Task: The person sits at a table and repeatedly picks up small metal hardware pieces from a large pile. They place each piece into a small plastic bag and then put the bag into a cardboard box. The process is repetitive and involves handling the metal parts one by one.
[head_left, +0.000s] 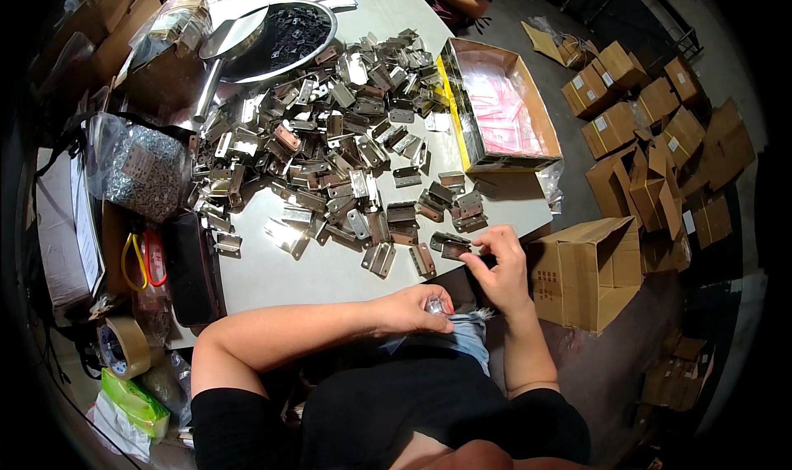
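Note:
My left hand (412,309) is closed at the near table edge, around a small clear, shiny piece (435,306) that looks like plastic; the fingers hide part of it. To its right, my right hand (503,269) has thumb and forefinger bent together at the right end of a folded metal bracket (448,245), apparently pinching it. That bracket is by the table's near right edge. Beyond both hands spreads a large heap of similar shiny metal brackets (334,152), several of them lying loose close to my right hand.
An open box of red-and-white packets (511,144) stands on the right. A metal bowl (326,53) holds black parts, a pan (239,33) across its rim. At left are a bag of screws (140,169), scissors (155,259) and a tape roll (124,348). Cartons (577,276) cover the floor; another person (466,0) sits opposite.

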The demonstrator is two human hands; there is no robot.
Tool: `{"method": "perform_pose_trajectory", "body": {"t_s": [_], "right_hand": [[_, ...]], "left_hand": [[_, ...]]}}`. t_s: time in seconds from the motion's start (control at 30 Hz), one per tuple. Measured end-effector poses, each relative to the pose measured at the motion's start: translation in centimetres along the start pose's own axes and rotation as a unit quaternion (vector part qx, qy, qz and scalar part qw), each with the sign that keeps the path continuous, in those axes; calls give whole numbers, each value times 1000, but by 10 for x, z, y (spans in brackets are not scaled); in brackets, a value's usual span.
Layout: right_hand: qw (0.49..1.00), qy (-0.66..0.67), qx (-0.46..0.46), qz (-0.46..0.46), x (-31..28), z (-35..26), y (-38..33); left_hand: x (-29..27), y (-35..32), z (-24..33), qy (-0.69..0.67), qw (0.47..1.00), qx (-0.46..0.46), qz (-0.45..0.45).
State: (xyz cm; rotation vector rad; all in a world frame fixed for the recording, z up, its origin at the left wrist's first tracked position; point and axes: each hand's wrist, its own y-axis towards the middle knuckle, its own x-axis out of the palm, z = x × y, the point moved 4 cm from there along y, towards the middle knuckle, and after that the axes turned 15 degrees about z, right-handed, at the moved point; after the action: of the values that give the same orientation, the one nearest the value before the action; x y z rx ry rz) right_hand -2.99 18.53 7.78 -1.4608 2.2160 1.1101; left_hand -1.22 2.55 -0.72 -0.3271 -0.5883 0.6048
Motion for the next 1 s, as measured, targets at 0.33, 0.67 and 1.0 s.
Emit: {"method": "perform_pose_trajectory", "body": {"t_s": [0.33,0.67,1.0], "right_hand": [[994,2,104,-32,-9,23,-5],[991,55,104,58,-25,24,2],[983,-127,-126,44,17,-6,-7]], "left_hand": [[1,0,-1,-9,1000,-2,0],[1,2,-1,6,1000,-1,5],[1,4,-4,-26,999,33,10]]}}
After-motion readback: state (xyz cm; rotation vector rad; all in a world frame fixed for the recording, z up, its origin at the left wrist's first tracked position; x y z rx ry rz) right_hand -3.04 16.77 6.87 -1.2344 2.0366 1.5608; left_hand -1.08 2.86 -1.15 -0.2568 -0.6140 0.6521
